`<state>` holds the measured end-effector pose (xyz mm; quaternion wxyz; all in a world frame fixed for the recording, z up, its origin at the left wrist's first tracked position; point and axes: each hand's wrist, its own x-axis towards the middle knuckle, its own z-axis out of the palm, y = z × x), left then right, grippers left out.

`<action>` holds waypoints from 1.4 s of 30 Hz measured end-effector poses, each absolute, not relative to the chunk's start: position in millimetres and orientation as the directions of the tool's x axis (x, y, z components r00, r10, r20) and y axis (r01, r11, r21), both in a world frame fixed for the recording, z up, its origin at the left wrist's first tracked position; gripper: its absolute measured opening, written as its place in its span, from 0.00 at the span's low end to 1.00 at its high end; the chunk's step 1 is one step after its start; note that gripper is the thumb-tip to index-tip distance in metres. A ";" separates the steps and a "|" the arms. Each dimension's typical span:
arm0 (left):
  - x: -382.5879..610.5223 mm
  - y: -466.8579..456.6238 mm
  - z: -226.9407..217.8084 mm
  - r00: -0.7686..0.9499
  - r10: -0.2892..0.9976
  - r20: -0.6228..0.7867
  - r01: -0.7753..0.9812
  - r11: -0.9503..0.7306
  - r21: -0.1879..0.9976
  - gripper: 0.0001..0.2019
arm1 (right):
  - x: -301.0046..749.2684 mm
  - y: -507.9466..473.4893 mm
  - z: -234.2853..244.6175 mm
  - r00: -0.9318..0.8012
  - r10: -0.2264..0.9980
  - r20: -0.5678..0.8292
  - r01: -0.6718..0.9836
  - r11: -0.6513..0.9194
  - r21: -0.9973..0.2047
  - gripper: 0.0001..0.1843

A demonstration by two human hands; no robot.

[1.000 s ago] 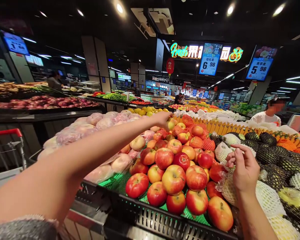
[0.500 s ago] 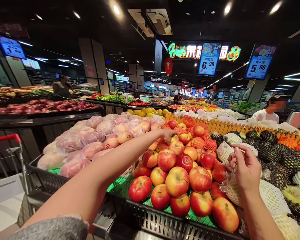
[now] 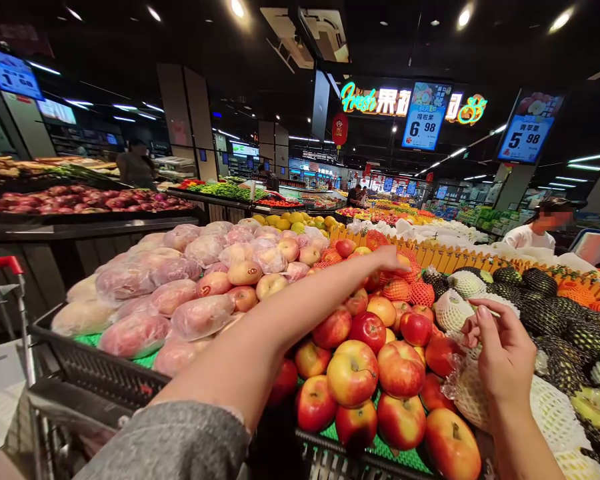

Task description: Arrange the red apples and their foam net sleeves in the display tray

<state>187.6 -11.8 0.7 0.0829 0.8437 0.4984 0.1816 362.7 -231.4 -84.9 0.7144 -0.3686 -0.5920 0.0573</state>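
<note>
My left hand [image 3: 387, 259] reaches far over a pile of loose red-yellow apples [image 3: 353, 370], palm down with fingers stretched onto an apple at the back, beside fruit in red foam nets [image 3: 410, 290]. Whether it grips anything is unclear; it looks open. My right hand [image 3: 500, 347] hovers at the pile's right edge. Its thumb and fingers pinch a crumpled clear plastic bag [image 3: 453, 380] that hangs below it. My grey sleeve [image 3: 170, 443] fills the lower left.
Bagged apples [image 3: 200, 313] lie left of the loose ones in a black crate [image 3: 95, 373]. White-netted fruit [image 3: 550, 413] and dark netted fruit [image 3: 545, 313] sit to the right. A red-handled cart [image 3: 0, 263] stands left. A person in white [image 3: 535, 233] is behind the display.
My left hand left the apple it touched at the far left of the pile and moved right, toward the red-netted fruit. The right hand kept its pinch on the bag.
</note>
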 end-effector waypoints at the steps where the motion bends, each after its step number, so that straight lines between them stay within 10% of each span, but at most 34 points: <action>1: 199.5 -10.6 -1.4 0.417 0.883 0.216 0.829 -0.467 0.309 0.41 | 362.7 -231.5 -85.4 0.288 0.521 0.803 0.356 0.720 -0.595 0.20; 9: 213.5 -6.6 -8.0 0.412 0.876 0.252 0.863 -0.464 0.202 0.48 | 363.4 -231.4 -87.2 0.263 0.525 0.810 0.373 0.719 -0.587 0.18; 15: 201.3 -30.9 20.9 0.699 0.611 0.373 0.650 -0.759 0.025 0.41 | 364.3 -230.4 -87.9 0.261 0.527 0.809 0.348 0.730 -0.588 0.18; 23: 231.7 -71.7 -12.1 0.957 0.251 0.148 0.290 -0.869 -0.400 0.21 | 361.3 -229.5 -86.3 0.290 0.529 0.798 0.296 0.743 -0.600 0.18; 32: 258.6 -46.8 -31.1 0.955 0.292 -0.046 0.276 -0.936 -0.218 0.43 | 362.1 -233.2 -85.7 0.313 0.519 0.795 0.307 0.737 -0.602 0.19; 42: 259.5 -43.3 -38.1 0.900 0.435 0.019 0.435 -0.897 -0.073 0.34 | 361.8 -231.4 -84.8 0.316 0.527 0.788 0.313 0.727 -0.612 0.20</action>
